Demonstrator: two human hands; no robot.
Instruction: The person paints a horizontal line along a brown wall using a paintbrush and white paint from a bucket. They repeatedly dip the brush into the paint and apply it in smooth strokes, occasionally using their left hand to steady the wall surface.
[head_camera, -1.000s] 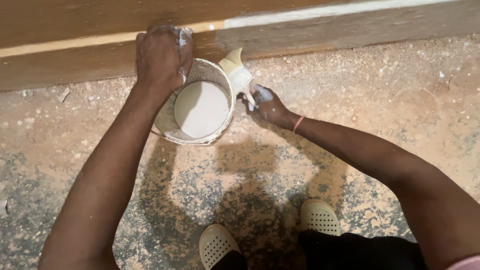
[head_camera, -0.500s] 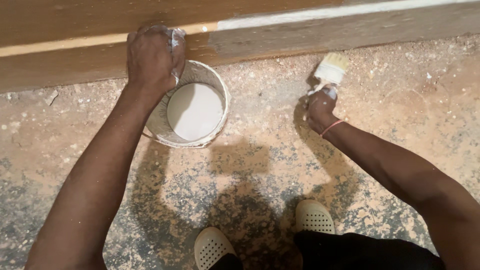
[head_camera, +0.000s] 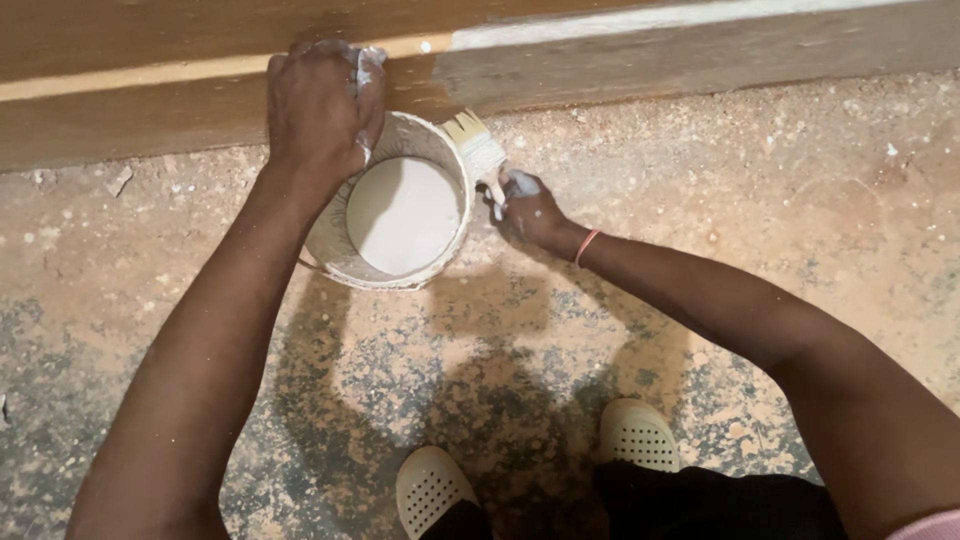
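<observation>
Left hand (head_camera: 322, 110) clamped on bucket (head_camera: 330, 250) rim, white paint (head_camera: 403, 215) just below fingers; right hand (head_camera: 528, 208) fisted around brush (head_camera: 478, 150), bristles above fingers, at rim

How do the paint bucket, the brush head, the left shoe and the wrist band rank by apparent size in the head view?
1. Paint bucket, clearly the largest.
2. Left shoe, though it sits nearer the camera and is partly covered by the leg, so its rank is less sure.
3. Brush head.
4. Wrist band, a thin loop.
</observation>
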